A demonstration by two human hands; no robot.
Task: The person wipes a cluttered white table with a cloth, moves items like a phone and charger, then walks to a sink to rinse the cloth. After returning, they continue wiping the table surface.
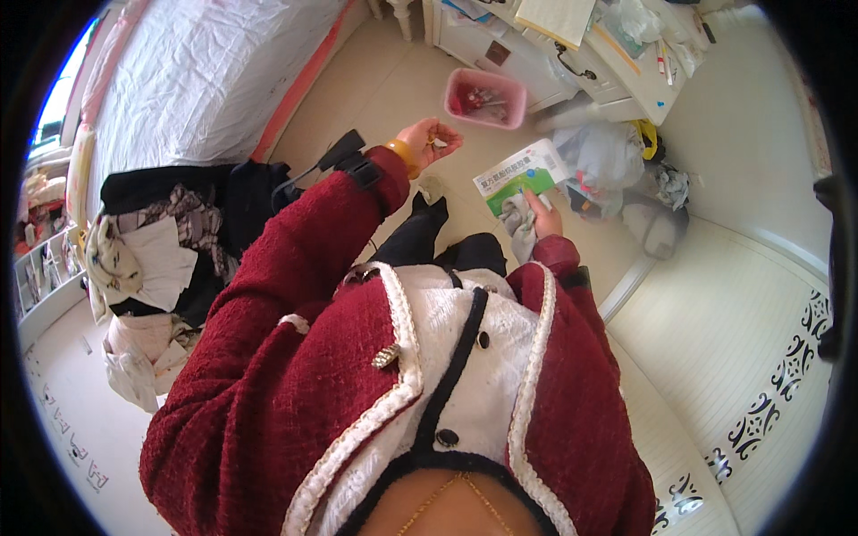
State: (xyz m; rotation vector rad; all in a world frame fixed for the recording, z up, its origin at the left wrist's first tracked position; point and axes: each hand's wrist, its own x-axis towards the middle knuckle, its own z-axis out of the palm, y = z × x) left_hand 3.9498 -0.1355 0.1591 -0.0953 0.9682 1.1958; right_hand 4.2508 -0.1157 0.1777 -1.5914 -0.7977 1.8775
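Observation:
My left hand [434,143], with a yellow bangle at the wrist, is cupped around a small white thing [439,143] too small to name. Lower and to the right, my right hand [543,216] grips a green and white medicine box [519,175], which bears writing, together with a crumpled grey cloth [518,218]. The cloth hangs below the box, partly over its lower edge. The two hands are apart.
A pink plastic bin [515,110] with litter stands on the floor beyond my hands. Plastic bags [600,151] lie by the white desk [610,100] at the upper right. Clothes [161,248] are heaped at the left, below a plastic-covered mattress [194,74].

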